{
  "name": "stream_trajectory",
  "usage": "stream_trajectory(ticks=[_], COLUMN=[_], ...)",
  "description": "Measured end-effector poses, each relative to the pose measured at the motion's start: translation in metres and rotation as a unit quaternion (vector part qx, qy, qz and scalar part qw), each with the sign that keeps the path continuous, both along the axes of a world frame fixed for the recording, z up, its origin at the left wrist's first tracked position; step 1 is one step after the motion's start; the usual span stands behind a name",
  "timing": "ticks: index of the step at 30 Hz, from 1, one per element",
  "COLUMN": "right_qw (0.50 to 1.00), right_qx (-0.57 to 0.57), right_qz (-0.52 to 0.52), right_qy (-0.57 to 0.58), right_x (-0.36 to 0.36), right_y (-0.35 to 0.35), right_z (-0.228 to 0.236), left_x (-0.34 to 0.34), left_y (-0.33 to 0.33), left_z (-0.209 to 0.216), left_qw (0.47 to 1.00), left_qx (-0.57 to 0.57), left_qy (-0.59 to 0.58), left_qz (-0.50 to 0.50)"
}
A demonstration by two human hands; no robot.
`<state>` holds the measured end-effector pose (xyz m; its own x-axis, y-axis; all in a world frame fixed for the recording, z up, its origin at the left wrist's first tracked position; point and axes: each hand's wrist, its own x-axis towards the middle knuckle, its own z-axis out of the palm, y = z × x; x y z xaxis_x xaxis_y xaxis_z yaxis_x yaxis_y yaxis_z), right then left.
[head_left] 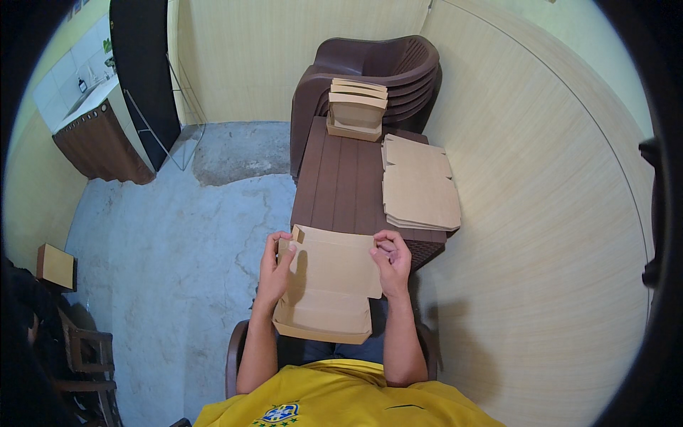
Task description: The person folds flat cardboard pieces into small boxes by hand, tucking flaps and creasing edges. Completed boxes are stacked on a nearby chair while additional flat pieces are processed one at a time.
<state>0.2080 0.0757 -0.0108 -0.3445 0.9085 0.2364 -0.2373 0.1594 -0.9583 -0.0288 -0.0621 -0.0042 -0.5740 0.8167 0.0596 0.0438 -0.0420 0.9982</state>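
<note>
A partly folded cardboard box point(331, 267) spans the space between my hands, above my lap and the near end of the brown table. Its near half is shaped like a tray with raised walls; the far half lies opened out, with a small corner flap standing at its far left. My left hand point(277, 263) pinches that far left corner, thumb inside and fingers behind. At the far right corner, my right hand point(393, 260) grips the cardboard edge between thumb and curled fingers.
On the brown slatted table point(334, 185) lie flat cardboard blanks point(420, 181) at the right and nested folded boxes point(357, 107) at the far end. Stacked brown chairs point(398, 60) stand behind. A wood-grain wall point(526, 178) runs along the right; a curtained sink counter point(99, 142) is far left.
</note>
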Motion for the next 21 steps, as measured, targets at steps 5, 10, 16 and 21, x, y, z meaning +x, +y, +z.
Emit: stream_trajectory(ticks=[5,10,16,21], right_qw=[0.997,0.999,0.995,0.995], right_qx=[-0.068,0.02,0.029,-0.008], right_qz=[0.004,0.042,0.075,0.087], right_qy=[0.025,-0.024,-0.061,-0.049], right_x=[0.001,-0.004,-0.007,-0.002], right_y=[0.002,-0.008,-0.009,-0.004], right_z=[-0.003,0.01,0.02,0.012], left_x=[0.003,-0.005,-0.01,-0.01], left_y=[0.0,-0.001,-0.007,-0.01], left_z=[0.011,0.0,-0.003,0.009], left_qw=[0.996,0.987,0.972,0.968], left_qx=[-0.06,-0.044,-0.03,-0.023], left_qy=[-0.06,-0.135,-0.206,-0.212], left_qz=[0.002,-0.068,-0.104,-0.135])
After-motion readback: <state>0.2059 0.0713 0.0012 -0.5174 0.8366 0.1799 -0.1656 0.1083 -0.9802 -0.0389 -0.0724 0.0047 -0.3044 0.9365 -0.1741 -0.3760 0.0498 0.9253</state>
